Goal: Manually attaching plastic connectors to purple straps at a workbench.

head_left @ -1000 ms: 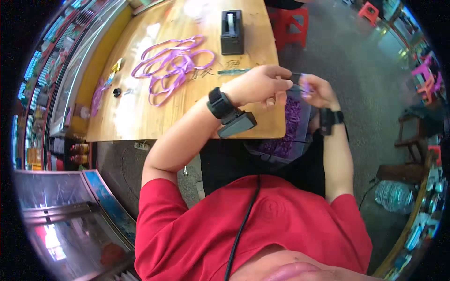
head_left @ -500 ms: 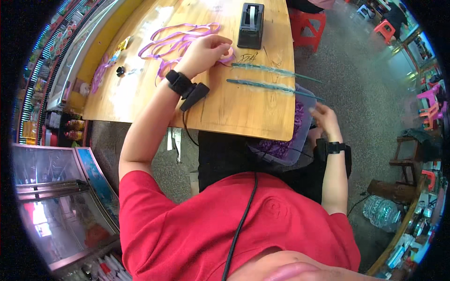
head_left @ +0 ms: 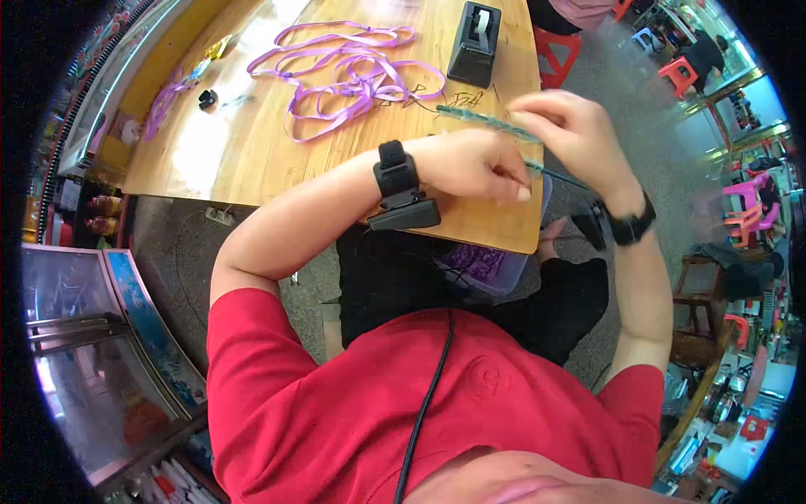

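My left hand (head_left: 483,164) is over the table's right end with its fingers curled in. It covers much of the nearer green stick, whose thin end (head_left: 561,175) sticks out past the table edge. To its right, my right hand (head_left: 575,139) is raised, thumb and fingers drawn together beside the farther green stick (head_left: 483,120). Anything pinched in either hand is too small or hidden to make out. A long purple ribbon (head_left: 365,86) lies in loose loops beyond my left hand. Behind the sticks stands a black tape dispenser (head_left: 472,63).
Below the wooden table's (head_left: 336,143) right corner sits a clear plastic tub (head_left: 495,286) of purple material. A small black piece (head_left: 207,100) and another purple bundle (head_left: 164,109) lie at far left. A red stool (head_left: 558,59) stands beyond the table.
My left hand has come from the ribbon back toward me and right, over the nearer stick. My right hand has risen from beside the tub to the farther stick.
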`<act>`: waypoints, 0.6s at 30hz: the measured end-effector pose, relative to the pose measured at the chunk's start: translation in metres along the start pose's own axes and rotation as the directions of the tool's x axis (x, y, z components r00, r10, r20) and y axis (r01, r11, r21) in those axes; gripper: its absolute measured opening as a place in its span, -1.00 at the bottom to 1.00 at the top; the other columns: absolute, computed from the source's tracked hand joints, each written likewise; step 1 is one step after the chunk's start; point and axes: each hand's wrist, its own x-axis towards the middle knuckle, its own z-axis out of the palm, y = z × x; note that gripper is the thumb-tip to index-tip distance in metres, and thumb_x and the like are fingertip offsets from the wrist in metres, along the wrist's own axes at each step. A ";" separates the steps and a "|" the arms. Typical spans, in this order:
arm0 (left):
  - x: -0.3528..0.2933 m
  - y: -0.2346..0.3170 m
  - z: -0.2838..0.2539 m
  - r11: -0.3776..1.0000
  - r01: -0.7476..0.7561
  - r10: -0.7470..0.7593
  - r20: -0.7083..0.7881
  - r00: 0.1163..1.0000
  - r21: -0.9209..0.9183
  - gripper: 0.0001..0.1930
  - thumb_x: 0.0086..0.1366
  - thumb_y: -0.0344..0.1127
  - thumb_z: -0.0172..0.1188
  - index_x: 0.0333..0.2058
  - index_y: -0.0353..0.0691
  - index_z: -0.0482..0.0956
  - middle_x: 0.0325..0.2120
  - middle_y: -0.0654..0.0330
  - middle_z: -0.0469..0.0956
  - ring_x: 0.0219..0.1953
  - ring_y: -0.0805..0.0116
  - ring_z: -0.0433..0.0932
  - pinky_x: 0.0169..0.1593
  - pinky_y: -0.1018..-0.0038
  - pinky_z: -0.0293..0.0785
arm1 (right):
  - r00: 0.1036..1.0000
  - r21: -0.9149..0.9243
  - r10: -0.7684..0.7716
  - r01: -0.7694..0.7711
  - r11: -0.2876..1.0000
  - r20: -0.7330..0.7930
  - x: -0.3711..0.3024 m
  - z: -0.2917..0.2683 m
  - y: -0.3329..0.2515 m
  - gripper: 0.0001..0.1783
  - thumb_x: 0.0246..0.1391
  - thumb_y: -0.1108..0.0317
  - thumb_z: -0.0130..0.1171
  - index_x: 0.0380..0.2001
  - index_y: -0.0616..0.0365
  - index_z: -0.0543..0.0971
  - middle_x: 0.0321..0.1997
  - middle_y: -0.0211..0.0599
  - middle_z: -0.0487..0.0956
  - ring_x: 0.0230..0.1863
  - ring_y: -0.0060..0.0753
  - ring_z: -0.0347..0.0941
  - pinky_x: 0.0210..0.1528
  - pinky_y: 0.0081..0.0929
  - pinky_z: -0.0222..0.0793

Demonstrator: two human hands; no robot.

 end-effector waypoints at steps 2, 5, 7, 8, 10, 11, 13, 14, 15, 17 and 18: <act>-0.004 0.001 -0.003 0.998 -0.067 0.067 0.051 0.996 0.012 -0.69 0.28 -0.16 0.26 -0.19 -0.31 0.65 -0.44 0.22 0.64 -0.33 0.50 0.56 -0.21 0.49 0.48 | 0.988 -0.123 -0.133 0.143 0.982 0.080 0.038 0.021 -0.005 -0.76 0.09 0.32 0.24 -0.21 0.20 0.66 -0.27 -0.20 0.63 -0.24 -0.35 0.58 -0.15 -0.47 0.46; -0.011 -0.009 -0.011 0.987 -0.022 0.039 0.105 0.994 -0.157 -0.68 0.28 -0.11 0.26 -0.21 -0.27 0.66 -0.45 0.25 0.64 -0.34 0.48 0.56 -0.21 0.46 0.48 | 0.961 -0.286 -0.238 0.270 0.919 0.143 0.087 0.064 0.005 -0.78 0.05 0.31 0.23 -0.26 0.17 0.67 -0.28 -0.15 0.61 -0.22 -0.18 0.57 -0.14 -0.36 0.46; -0.014 -0.009 -0.014 0.983 -0.005 0.028 0.122 0.992 -0.182 -0.68 0.29 -0.09 0.25 -0.22 -0.27 0.66 -0.46 0.25 0.63 -0.34 0.47 0.56 -0.21 0.46 0.47 | 0.944 -0.378 -0.270 0.323 0.868 0.189 0.102 0.079 0.012 -0.79 0.05 0.30 0.22 -0.28 0.16 0.68 -0.29 -0.14 0.60 -0.21 -0.11 0.56 -0.13 -0.30 0.46; -0.016 -0.008 -0.015 0.979 0.023 0.008 0.150 0.989 -0.203 -0.67 0.30 -0.08 0.24 -0.23 -0.27 0.66 -0.46 0.26 0.63 -0.34 0.47 0.56 -0.21 0.46 0.47 | 0.940 -0.406 -0.247 0.326 0.854 0.235 0.107 0.083 0.013 -0.79 0.03 0.29 0.22 -0.29 0.15 0.68 -0.29 -0.13 0.60 -0.20 -0.07 0.55 -0.12 -0.27 0.45; -0.016 -0.006 -0.014 0.989 -0.046 0.065 0.131 0.989 -0.141 -0.67 0.30 -0.08 0.24 -0.24 -0.28 0.66 -0.46 0.25 0.62 -0.35 0.47 0.56 -0.22 0.47 0.47 | 0.899 -0.410 -0.276 0.406 0.817 0.340 0.117 0.078 0.015 -0.77 0.08 0.25 0.23 -0.29 0.17 0.66 -0.33 -0.22 0.61 -0.24 -0.20 0.57 -0.17 -0.33 0.46; -0.016 -0.006 -0.013 0.991 -0.103 0.113 0.127 0.985 -0.081 -0.66 0.30 -0.08 0.24 -0.24 -0.29 0.65 -0.46 0.25 0.62 -0.36 0.48 0.55 -0.23 0.48 0.47 | 0.896 -0.412 -0.278 0.412 0.813 0.346 0.118 0.070 0.013 -0.77 0.08 0.25 0.23 -0.29 0.17 0.66 -0.33 -0.22 0.61 -0.24 -0.20 0.57 -0.17 -0.33 0.46; -0.018 -0.005 -0.013 0.988 -0.136 0.145 0.123 0.982 -0.079 -0.65 0.31 -0.07 0.24 -0.26 -0.31 0.65 -0.47 0.25 0.61 -0.37 0.49 0.55 -0.24 0.49 0.47 | 0.959 0.005 -0.150 0.154 0.988 0.239 0.114 0.047 -0.001 -0.75 0.18 0.23 0.19 -0.25 0.21 0.63 -0.33 -0.37 0.63 -0.28 -0.44 0.55 -0.24 -0.48 0.44; -0.019 -0.005 -0.014 0.991 -0.103 0.113 0.115 0.987 -0.089 -0.65 0.30 -0.07 0.24 -0.25 -0.31 0.65 -0.45 0.25 0.61 -0.36 0.49 0.54 -0.24 0.49 0.48 | 0.983 0.160 -0.048 0.020 0.987 0.176 0.105 0.029 -0.019 -0.74 0.23 0.24 0.15 -0.19 0.22 0.61 -0.29 -0.38 0.63 -0.26 -0.53 0.53 -0.23 -0.56 0.42; -0.019 -0.003 -0.014 0.993 -0.072 0.083 0.112 0.990 -0.097 -0.65 0.30 -0.08 0.24 -0.24 -0.31 0.65 -0.44 0.24 0.62 -0.36 0.49 0.54 -0.24 0.49 0.48 | 0.990 0.315 0.067 -0.103 0.943 0.125 0.095 0.009 -0.035 -0.74 0.29 0.26 0.10 -0.13 0.23 0.58 -0.25 -0.39 0.63 -0.24 -0.62 0.51 -0.22 -0.64 0.40; -0.019 0.000 -0.013 0.992 -0.033 0.046 0.111 0.993 -0.120 -0.65 0.30 -0.08 0.25 -0.22 -0.31 0.64 -0.42 0.25 0.61 -0.37 0.48 0.53 -0.24 0.49 0.48 | 0.993 0.655 -0.096 0.121 0.746 -0.073 0.077 -0.026 -0.031 -0.73 0.33 0.31 0.03 -0.02 0.21 0.52 -0.15 -0.27 0.63 -0.14 -0.54 0.51 -0.11 -0.60 0.41; -0.020 0.000 -0.013 0.989 0.012 0.003 0.101 0.995 -0.147 -0.65 0.30 -0.08 0.26 -0.21 -0.31 0.64 -0.41 0.25 0.61 -0.37 0.48 0.53 -0.24 0.49 0.48 | 0.982 0.723 -0.135 0.189 0.665 -0.132 0.065 -0.040 -0.031 -0.73 0.34 0.34 -0.01 0.00 0.22 0.51 -0.11 -0.23 0.62 -0.08 -0.48 0.50 -0.03 -0.53 0.39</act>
